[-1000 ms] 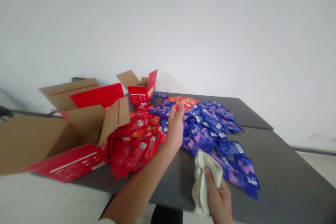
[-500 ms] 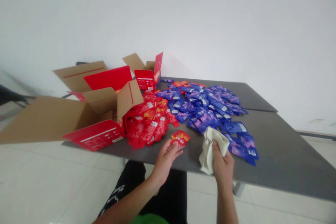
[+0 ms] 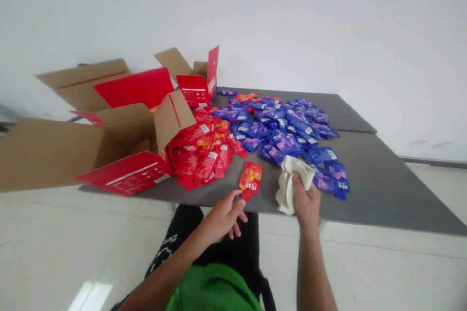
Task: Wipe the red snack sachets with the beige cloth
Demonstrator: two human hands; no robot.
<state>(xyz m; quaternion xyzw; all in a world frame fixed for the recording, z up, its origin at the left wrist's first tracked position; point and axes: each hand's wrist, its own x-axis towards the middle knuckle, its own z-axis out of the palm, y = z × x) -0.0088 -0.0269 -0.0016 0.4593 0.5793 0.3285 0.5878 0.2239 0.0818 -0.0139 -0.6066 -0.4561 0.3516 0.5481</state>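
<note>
A red and orange sachet lies flat on the grey table near its front edge. My left hand is just below it, fingers apart, the index fingertip at the sachet's lower left corner; whether it touches cannot be made out. In my right hand is a folded cream cloth, pinched under the thumb and bunched over the table's front edge. Left of the single sachet is a heap of red sachets. Beyond the cloth spreads a heap of blue-purple sachets.
An open red cardboard box stands at the left with its flaps spread out. Behind it are another red box and a smaller open one. The grey table runs to the right, with a white wall behind.
My left hand has let go of the red sachet, which now lies on the table, and drawn back toward me. The right hand still holds the cloth. The view has tilted down.
</note>
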